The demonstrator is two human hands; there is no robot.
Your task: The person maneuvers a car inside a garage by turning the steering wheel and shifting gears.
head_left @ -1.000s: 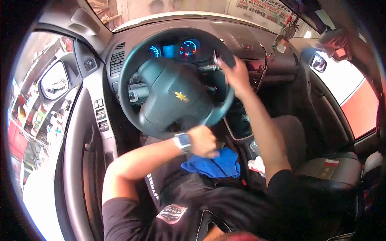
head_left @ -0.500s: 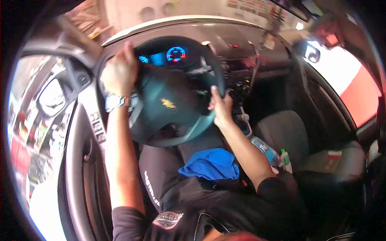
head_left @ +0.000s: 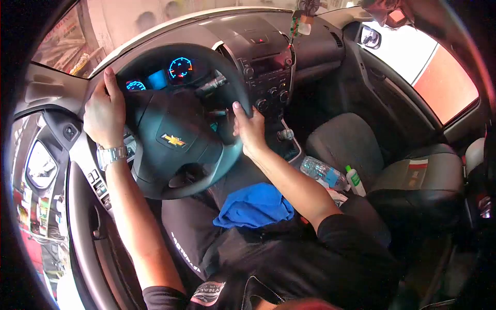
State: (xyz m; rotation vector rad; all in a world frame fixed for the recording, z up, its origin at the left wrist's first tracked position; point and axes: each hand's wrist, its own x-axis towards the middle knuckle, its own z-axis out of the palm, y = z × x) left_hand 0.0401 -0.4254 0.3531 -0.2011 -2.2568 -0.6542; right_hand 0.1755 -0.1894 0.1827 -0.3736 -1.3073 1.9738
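Observation:
A dark steering wheel with a gold bow-tie emblem fills the left middle of the head view. My left hand is closed round the wheel's left rim, thumb pointing up, and a metal watch sits on that wrist. On the right rim my right hand is also closed, its thumb over the front. Both palms hide the parts of the rim they grip. Behind the wheel the instrument cluster glows blue. A crumpled blue cloth lies on my lap, below my hands.
A gear lever stands right of the wheel. Beside the passenger seat lie a clear plastic bottle and a white bottle with a green cap. The driver's door is close on my left. An ornament hangs ahead.
The view has turned to the right, so the wheel and cabin appear further left and sharper. Both hands are still on the rim, and the cloth remains on my lap.

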